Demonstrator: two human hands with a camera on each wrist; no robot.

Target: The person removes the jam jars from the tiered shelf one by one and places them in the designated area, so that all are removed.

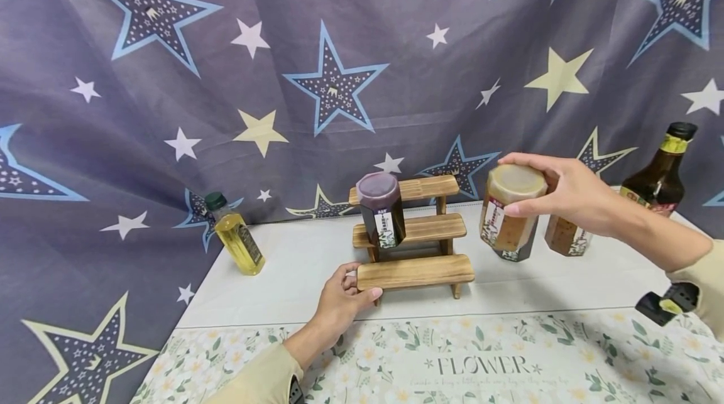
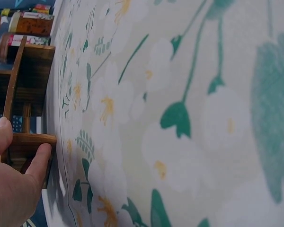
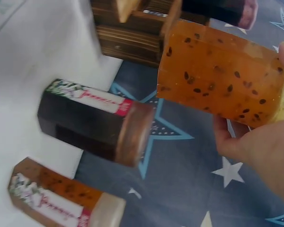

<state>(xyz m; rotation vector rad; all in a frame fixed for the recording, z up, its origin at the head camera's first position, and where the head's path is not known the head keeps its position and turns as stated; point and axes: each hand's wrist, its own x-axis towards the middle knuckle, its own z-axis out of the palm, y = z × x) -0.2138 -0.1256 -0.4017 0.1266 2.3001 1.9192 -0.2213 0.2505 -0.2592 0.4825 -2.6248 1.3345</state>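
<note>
Right hand (image 1: 577, 193): thumb on the near side, fingers wrapped over the top and far side of the amber jar (image 1: 509, 234), gripping it just about the pale lid. Left hand (image 1: 339, 297): thumb and fingers pinch the left end of the rack's (image 1: 415, 271) lowest step.

Amber jar is held up right of the rack, lid upward, over the white part of the table (image 1: 305, 253).

Handling (judged): looks full, so probably heavy for its size; walls stiff, possibly glass, thus breakable; smooth faces may slip. Best hold: across opposite flats below the lid, not by the lid alone. Rack looks light and could shift if knocked; bracing it seems sensible.

Around: dark jar (image 3: 92, 123) stands close behind the amber jar, partly hidden in the head view, a likely knock hazard. Second jar (image 3: 66, 194), also amber, beyond it, under the right wrist; bottle (image 1: 658, 178) farther right. Purple-lidded jar (image 1: 380, 212) occupies the left end of the rack's middle step; exact footing unclear. Oil (image 1: 240, 240) well apart, far left.
</note>
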